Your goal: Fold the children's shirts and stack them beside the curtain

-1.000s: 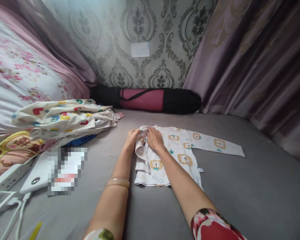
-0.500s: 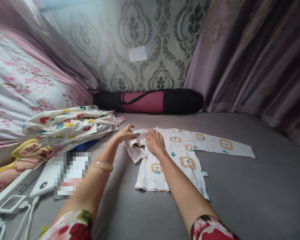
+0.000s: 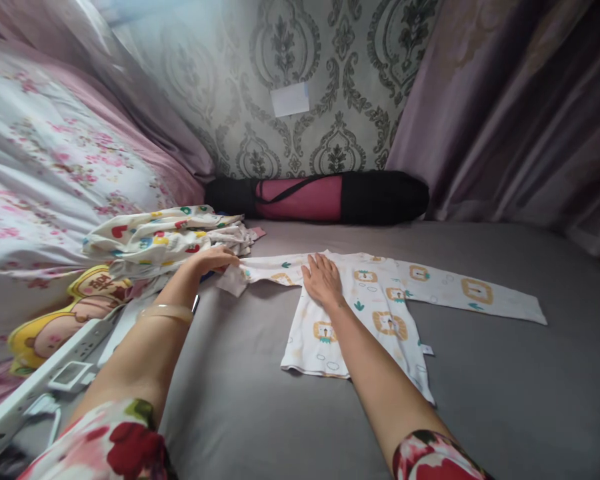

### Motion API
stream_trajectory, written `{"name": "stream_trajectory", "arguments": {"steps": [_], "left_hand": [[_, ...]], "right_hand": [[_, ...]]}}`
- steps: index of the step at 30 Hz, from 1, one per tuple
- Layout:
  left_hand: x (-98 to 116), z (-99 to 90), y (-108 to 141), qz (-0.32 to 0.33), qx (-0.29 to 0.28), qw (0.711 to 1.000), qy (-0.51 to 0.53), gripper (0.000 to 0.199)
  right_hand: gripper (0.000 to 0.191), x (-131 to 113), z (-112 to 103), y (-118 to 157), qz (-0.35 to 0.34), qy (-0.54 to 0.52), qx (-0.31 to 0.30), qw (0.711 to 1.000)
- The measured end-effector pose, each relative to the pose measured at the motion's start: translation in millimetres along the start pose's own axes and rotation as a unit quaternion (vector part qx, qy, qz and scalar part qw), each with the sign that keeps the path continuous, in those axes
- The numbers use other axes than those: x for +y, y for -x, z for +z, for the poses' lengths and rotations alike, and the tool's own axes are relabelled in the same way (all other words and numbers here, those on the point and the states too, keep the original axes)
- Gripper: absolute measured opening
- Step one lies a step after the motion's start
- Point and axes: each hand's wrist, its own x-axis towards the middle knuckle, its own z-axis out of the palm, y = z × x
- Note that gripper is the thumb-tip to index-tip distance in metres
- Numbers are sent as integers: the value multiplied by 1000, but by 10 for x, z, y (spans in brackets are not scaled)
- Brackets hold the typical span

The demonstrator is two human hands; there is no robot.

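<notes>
A white long-sleeved children's shirt (image 3: 355, 313) with lion faces and green leaves lies spread on a grey bed sheet (image 3: 490, 387). My left hand (image 3: 215, 259) has its fingers closed on the shirt's left-hand sleeve, near the cuff, and the sleeve is stretched out sideways. The cuff end hangs folded below my fingers. My right hand (image 3: 323, 277) lies flat on the shirt at the shoulder beside that sleeve, fingers extended. The other sleeve lies straight out to the right. A small white tag sticks out from the shirt's right side seam.
Crumpled patterned clothes (image 3: 155, 237) are piled at left, beside a yellow cartoon cushion (image 3: 55, 320). A white power strip (image 3: 45, 373) with plugs lies at lower left. A black and pink long bag (image 3: 300, 199) rests along the wall, between curtains (image 3: 460, 120).
My left hand has moved left, pulling out the sleeve that was bunched up beside the shirt. My right hand stays on the shoulder. The view has shifted slightly left.
</notes>
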Motion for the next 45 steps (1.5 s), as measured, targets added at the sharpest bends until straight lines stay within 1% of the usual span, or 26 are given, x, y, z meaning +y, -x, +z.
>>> {"name": "stream_trajectory", "arguments": {"steps": [2,4,7,9,11,13,16,18,21,23,26,28,30,31,32,33,35,36,38,40,42,43,45], "left_hand": [[-58,-28,27,-24,-15,999,28,17],[-111,-46,53,-29,-9,997,72,24],[-203,-59,81,-14,-16,994,111,33],[-263,-50,83,11,-8,995,95,35],[-306,-24,70,40,22,998,40,33],[-326,14,53,74,59,994,-56,29],[-331,73,43,113,92,964,-222,24],[-340,110,54,125,96,942,-296,24],[-379,176,81,153,99,917,-356,25],[-416,227,96,159,97,905,-382,26],[-434,298,123,124,87,897,-416,28],[-382,355,154,104,110,885,-440,29],[-259,460,199,108,149,872,-454,32],[-171,545,225,120,163,870,-450,33],[-70,656,250,140,162,875,-435,34],[41,793,274,168,138,888,-406,35],[276,1127,312,236,83,915,-315,38],[389,1306,325,255,66,926,-269,39],[583,1635,340,276,60,937,-205,41],[702,1863,345,269,50,945,-178,42],[726,1964,346,255,38,951,-172,45],[704,1971,348,246,33,953,-174,46],[609,1919,360,227,35,955,-189,50]], "right_hand": [[56,1,4,-2,1,1,1,1000],[55,-1,3,-2,0,2,7,1000],[55,-7,-6,-1,-3,6,7,1000],[55,-10,-14,-1,-3,9,3,1000],[55,-12,-18,-3,-1,10,-1,1000],[55,-11,-19,-4,1,11,-4,1000],[54,-10,-16,-3,2,12,-1,1000],[54,-9,-15,0,1,12,2,1000],[54,-8,-18,4,-1,14,-1,1000],[54,-9,-22,4,-1,15,-4,1000],[54,-13,-29,2,1,17,-8,1000],[54,-18,-33,1,2,18,-12,1000],[54,-25,-36,0,3,19,-14,1000],[54,-28,-36,1,2,19,-14,1000],[54,-30,-35,2,1,21,-13,1000],[54,-31,-35,4,1,22,-12,1000],[54,-27,-35,10,-1,28,-8,1000],[53,-22,-36,14,-3,32,-8,999],[53,-8,-42,21,-11,42,-17,999],[55,5,-51,27,-19,54,-35,998],[56,9,-59,30,-23,62,-48,997],[56,5,-62,30,-23,62,-45,997],[54,-9,-66,28,-20,58,-29,998]]}}
